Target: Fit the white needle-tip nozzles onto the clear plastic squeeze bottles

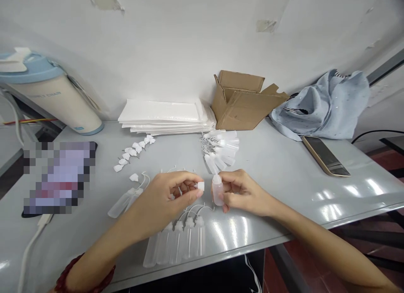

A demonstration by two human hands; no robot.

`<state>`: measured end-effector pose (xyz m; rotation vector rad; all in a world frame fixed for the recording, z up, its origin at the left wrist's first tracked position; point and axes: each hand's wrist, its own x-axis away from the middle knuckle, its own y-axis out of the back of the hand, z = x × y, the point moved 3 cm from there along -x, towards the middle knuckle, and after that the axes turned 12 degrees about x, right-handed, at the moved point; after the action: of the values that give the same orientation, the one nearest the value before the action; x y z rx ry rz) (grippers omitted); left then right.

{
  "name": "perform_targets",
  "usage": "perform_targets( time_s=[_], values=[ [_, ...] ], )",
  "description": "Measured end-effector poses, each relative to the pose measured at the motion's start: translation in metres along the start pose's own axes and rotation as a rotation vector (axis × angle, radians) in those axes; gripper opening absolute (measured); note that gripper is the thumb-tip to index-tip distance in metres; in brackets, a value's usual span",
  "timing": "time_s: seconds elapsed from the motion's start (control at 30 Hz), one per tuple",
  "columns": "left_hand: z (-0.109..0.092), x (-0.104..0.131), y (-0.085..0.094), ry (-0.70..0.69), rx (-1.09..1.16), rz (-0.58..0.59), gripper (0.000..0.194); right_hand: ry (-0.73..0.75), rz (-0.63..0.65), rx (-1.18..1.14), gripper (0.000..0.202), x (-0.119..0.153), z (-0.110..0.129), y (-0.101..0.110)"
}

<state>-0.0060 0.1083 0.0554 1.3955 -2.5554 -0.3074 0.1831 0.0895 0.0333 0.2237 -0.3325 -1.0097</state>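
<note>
My left hand (164, 200) pinches a small white cap (201, 186) between thumb and index finger. Just across a narrow gap, my right hand (244, 192) grips a small translucent squeeze bottle (217, 192), held nearly upright. Cap and bottle are apart. Below my hands lie several clear squeeze bottles (178, 244) in a row, thin tethers at their necks. More bottles (118, 204) lie left of my left hand, partly covered by it. A fanned group of bottles (225, 148) lies behind my right hand. Several white caps with thin metal tips (129, 152) form a slanting line at back left.
Against the wall stand a stack of white envelopes (164, 112), an open cardboard box (246, 108) and a light blue cloth bag (325, 108). A phone (326, 156) lies at right. A blurred-out phone (61, 175) with a cable and a large tumbler (69, 99) are at left.
</note>
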Motion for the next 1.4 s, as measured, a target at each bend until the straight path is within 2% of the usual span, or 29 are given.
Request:
perform_targets(
  time_s=[0.17, 0.3, 0.53, 0.67, 0.87, 1.0, 1.17, 1.27, 1.4],
  values=[
    [-0.003, 0.0, -0.002, -0.014, 0.024, -0.052, 0.014, 0.038, 0.024, 0.069, 0.015, -0.002, 0.002, -0.002],
    [-0.003, 0.0, -0.003, -0.027, 0.021, -0.024, 0.012, 0.097, -0.015, 0.144, 0.019, -0.002, 0.004, 0.001],
    [-0.004, 0.002, -0.006, 0.001, 0.0, 0.028, 0.016, 0.138, -0.002, 0.184, 0.024, 0.0, 0.005, -0.002],
    [-0.001, 0.002, -0.009, 0.057, 0.007, 0.072, 0.032, 0.146, -0.048, 0.255, 0.023, 0.002, 0.006, -0.005],
    [0.007, 0.0, -0.013, 0.215, 0.098, 0.126, 0.047, 0.196, -0.097, 0.299, 0.02, 0.003, 0.006, -0.007],
    [0.011, -0.002, -0.014, 0.276, 0.168, 0.152, 0.047, 0.213, -0.098, 0.347, 0.022, 0.004, 0.005, -0.007],
    [0.011, -0.003, -0.014, 0.278, 0.209, 0.149, 0.045, 0.207, -0.146, 0.374, 0.021, 0.003, 0.003, -0.006],
    [0.006, -0.002, -0.015, 0.19, 0.157, 0.132, 0.032, 0.18, -0.182, 0.357, 0.019, 0.003, 0.001, -0.004],
    [0.0, 0.0, -0.015, -0.082, -0.018, 0.034, 0.008, 0.09, -0.183, 0.283, 0.018, 0.001, 0.0, -0.002]
  ],
)
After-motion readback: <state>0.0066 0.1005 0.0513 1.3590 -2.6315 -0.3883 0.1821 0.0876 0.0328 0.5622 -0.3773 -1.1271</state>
